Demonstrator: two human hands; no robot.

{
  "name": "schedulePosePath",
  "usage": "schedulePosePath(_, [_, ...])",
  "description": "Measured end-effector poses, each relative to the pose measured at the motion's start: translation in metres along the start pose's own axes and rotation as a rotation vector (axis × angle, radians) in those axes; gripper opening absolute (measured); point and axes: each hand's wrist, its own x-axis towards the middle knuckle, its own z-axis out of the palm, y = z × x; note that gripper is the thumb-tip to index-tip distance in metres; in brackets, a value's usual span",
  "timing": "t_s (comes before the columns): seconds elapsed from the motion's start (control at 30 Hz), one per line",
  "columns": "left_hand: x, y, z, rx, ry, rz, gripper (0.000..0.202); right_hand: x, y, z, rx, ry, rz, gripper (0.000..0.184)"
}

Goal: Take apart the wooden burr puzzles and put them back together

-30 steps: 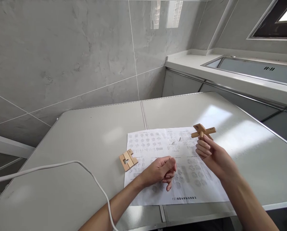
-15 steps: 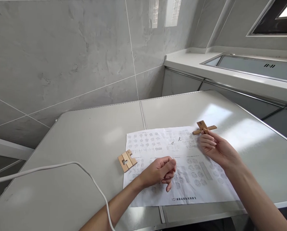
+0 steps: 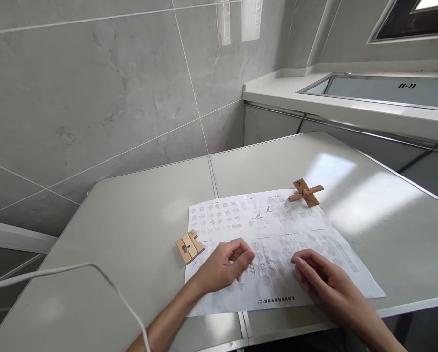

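A printed sheet (image 3: 237, 303) covered in small diagrams lies on the folding table. Above its lower middle my left hand (image 3: 224, 264) is loosely curled, thumb tip close to the forefinger, with nothing seen in it. My right hand (image 3: 323, 278) hovers at the sheet's right part, fingers bent and apart from the thumb, holding nothing visible. Crossed wooden puzzle pieces (image 3: 306, 193), one flat with a dark mark, rest at the sheet's far right corner, apart from both hands. Notched wooden puzzle pieces (image 3: 190, 246) lie side by side at the left edge, overlapping the sheet.
A white cable (image 3: 90, 265) runs across the left foreground, passing over my left forearm. The table (image 3: 131, 220) has a seam down its middle and meets a grey tiled wall (image 3: 131, 88) behind. A counter with a sink (image 3: 373, 90) stands at the back right.
My right hand has let go of the crossed wooden pieces and come back toward me. They now lie at the sheet's corner. My left hand has loosened slightly; the view has shifted a little.
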Motion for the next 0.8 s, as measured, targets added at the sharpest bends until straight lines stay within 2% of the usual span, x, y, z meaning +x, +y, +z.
schedulePosePath(0.13, [-0.027,-0.001,-0.017,0.589,0.362,0.164,0.034,-0.002,0.006,0.006,-0.154,0.074,-0.16,0.036])
schedulePosePath(0.23, [-0.049,-0.012,-0.033,0.856,0.613,0.256,0.014,-0.005,0.008,0.01,-0.223,0.103,-0.245,0.03])
schedulePosePath(0.27, [-0.056,-0.017,-0.039,0.924,0.687,0.241,0.016,-0.006,0.008,0.01,-0.231,0.107,-0.257,0.028])
schedulePosePath(0.33, [-0.069,-0.028,-0.049,1.001,0.783,0.176,0.034,-0.009,0.009,0.011,-0.232,0.117,-0.26,0.026])
schedulePosePath(0.43, [-0.084,-0.042,-0.06,1.045,0.789,0.058,0.062,-0.012,0.009,0.011,-0.217,0.143,-0.246,0.026])
schedulePosePath(0.5, [-0.09,-0.046,-0.064,1.034,0.78,0.014,0.069,-0.011,0.01,0.011,-0.208,0.157,-0.259,0.026])
schedulePosePath(0.8, [-0.079,-0.037,-0.06,0.876,0.807,-0.112,0.063,-0.009,0.01,0.011,-0.192,0.197,-0.268,0.027])
